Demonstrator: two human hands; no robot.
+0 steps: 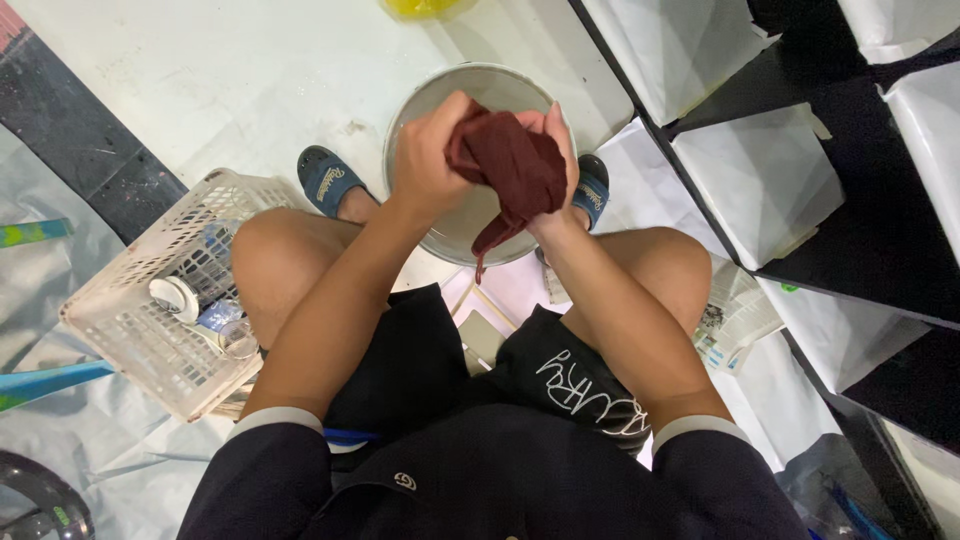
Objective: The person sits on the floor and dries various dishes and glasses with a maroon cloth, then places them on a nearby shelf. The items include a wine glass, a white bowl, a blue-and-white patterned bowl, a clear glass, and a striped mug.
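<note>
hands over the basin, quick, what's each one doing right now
Left hand: closed on the dark red cloth, above the metal basin.
Right hand: closed on the same cloth.

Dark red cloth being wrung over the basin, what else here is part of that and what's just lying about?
In use:
left hand
right hand
dark red cloth
round grey metal basin

Lying about:
white plastic lattice basket holding small items
yellow thing at the top edge
paper-wrapped white blocks on black shelves

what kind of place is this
Probably a home washing or work corner: both hands wring a dark red cloth over a metal basin, beside a white plastic basket.
</note>
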